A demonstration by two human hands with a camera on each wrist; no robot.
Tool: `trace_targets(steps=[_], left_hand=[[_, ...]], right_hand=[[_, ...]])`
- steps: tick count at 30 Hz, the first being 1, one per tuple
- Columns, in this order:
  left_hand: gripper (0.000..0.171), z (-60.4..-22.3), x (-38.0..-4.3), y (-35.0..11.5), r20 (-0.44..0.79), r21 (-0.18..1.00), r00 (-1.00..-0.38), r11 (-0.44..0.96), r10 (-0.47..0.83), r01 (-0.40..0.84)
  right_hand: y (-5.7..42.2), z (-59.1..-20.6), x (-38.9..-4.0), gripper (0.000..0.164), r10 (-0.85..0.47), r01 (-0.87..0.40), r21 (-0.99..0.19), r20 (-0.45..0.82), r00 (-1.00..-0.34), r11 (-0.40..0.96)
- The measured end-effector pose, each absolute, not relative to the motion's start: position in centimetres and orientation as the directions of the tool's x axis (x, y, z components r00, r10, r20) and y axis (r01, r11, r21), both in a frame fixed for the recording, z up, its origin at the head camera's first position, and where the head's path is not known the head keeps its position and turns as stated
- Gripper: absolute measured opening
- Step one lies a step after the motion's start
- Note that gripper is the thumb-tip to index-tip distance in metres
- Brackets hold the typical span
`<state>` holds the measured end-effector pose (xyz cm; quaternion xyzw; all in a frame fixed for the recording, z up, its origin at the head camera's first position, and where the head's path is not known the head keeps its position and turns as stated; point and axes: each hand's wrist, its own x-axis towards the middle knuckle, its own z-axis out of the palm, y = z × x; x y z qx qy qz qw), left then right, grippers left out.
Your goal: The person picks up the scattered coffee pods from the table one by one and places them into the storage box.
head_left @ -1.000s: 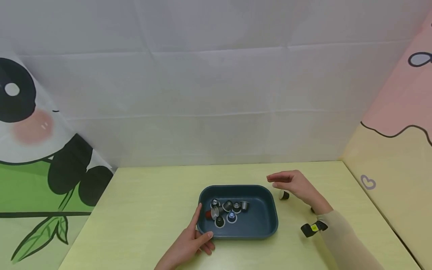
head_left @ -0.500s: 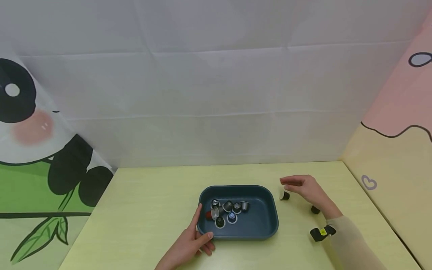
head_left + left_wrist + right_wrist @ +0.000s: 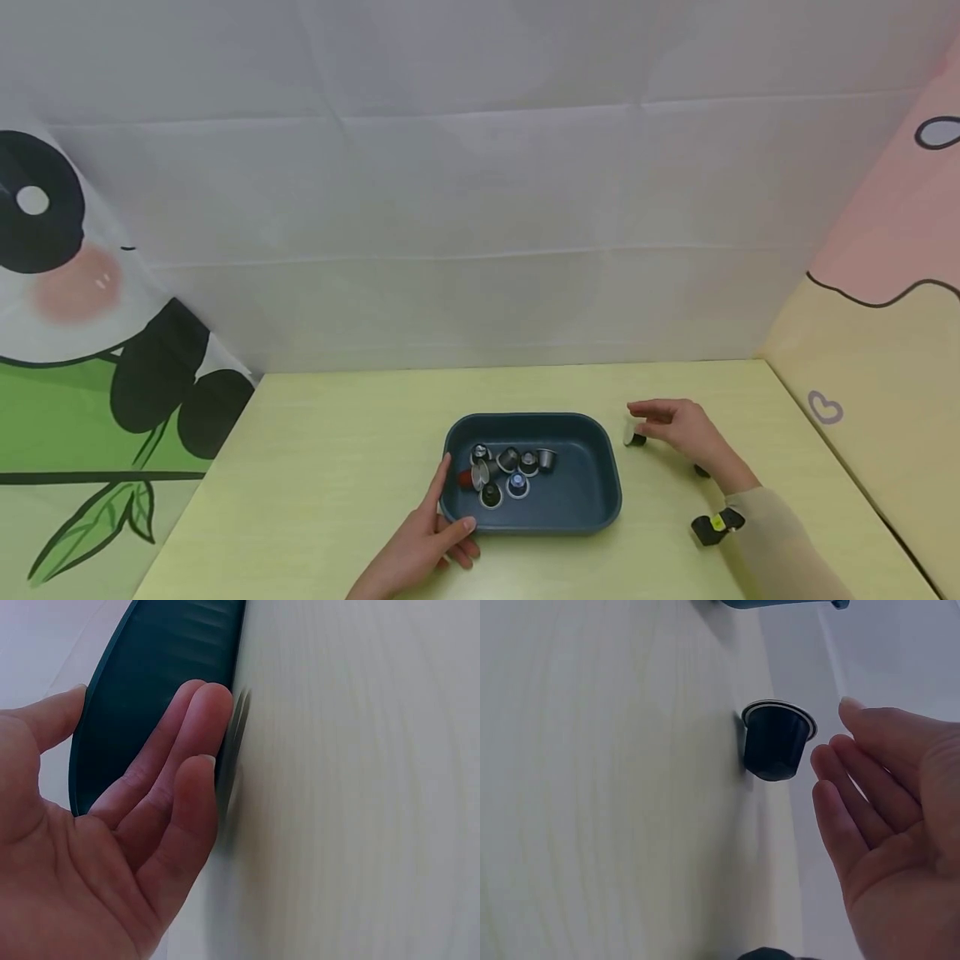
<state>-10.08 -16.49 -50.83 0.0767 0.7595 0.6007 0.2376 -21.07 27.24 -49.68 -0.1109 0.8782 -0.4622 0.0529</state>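
A dark teal tray (image 3: 581,492) on the table holds several coffee capsules (image 3: 517,483), mostly in its left half. My left hand (image 3: 416,542) rests at the tray's front left corner, index finger along the left side and thumb at the front rim. In the left wrist view, its relaxed fingers lie against the tray's outer wall (image 3: 165,645). Right of the tray, a black coffee capsule (image 3: 774,742) with a pale lid lies on its side. My right hand (image 3: 682,429) hovers just by it, fingertips close and a gap showing in the right wrist view.
Another dark capsule (image 3: 702,472) lies on the table, partly hidden behind the right forearm. A black device with a yellow patch (image 3: 718,525) sits at the right wrist. A white sheet (image 3: 480,208) stands behind the table, with printed panels at both sides.
My right hand has moved right and then down towards the capsule beside the tray. My left hand and the tray stay in place.
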Motion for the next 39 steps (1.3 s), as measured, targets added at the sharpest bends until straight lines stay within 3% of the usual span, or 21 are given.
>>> trace_targets(steps=[27,39], left_hand=[[0.095,-51.0,-10.0,-16.5,-0.263,0.952,-0.875,0.257,0.406,-0.167],[0.095,-51.0,-9.9,-16.3,-0.275,0.951,-0.876,0.244,0.396,-0.188]], right_hand=[[26.8,-52.0,-20.8,0.038,-0.264,-0.191,-0.735,0.017,-0.964,0.651],[26.8,-52.3,-20.9,0.037,-0.256,-0.177,-0.748,0.010,-0.967,0.639]])
